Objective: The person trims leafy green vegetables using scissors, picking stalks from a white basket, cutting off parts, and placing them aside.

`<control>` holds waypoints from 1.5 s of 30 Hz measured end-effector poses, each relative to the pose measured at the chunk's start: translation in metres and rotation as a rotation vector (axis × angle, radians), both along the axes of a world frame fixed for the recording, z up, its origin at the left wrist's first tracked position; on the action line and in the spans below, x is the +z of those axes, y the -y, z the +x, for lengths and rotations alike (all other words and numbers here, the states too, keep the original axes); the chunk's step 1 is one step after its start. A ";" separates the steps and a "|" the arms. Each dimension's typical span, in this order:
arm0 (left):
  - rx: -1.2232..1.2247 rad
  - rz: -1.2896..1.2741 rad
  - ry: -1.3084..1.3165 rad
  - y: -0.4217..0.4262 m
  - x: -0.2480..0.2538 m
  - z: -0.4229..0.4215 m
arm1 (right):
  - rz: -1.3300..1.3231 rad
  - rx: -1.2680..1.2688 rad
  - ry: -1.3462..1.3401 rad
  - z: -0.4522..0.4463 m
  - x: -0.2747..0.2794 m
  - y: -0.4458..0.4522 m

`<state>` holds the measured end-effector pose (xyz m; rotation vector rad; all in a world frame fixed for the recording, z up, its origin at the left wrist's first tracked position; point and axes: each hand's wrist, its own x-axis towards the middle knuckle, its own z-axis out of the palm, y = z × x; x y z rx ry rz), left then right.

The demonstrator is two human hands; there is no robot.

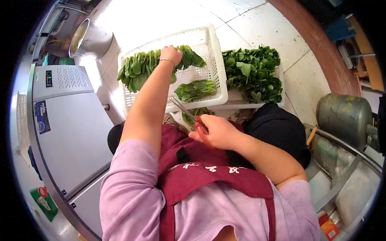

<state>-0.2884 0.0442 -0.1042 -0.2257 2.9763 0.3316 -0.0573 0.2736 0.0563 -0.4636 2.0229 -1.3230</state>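
My left hand (171,54) reaches into a white perforated plastic basket (217,52), fingers curled down at a row of leafy greens (138,72) along its far side. The fingertips are hidden, but the hand looks closed on the greens. A smaller bunch of greens (196,90) lies apart in the basket's near right part. My right hand (219,131) grips scissors (204,136) with red handles, held near my lap, the blades pointing up and left toward the basket's near edge. Below the blades, some greens (197,114) sit partly hidden between my knees.
To the right of the basket, a second white crate (282,89) is heaped with loose leafy greens (253,74). A white refrigerator cabinet (76,136) stands left, with a metal pot (94,40) behind it. A gas cylinder (341,116) stands right. Tiled floor (241,16) lies ahead.
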 end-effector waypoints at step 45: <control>0.080 1.774 0.508 0.026 0.102 0.169 | -0.202 -0.266 0.162 0.003 -0.027 0.003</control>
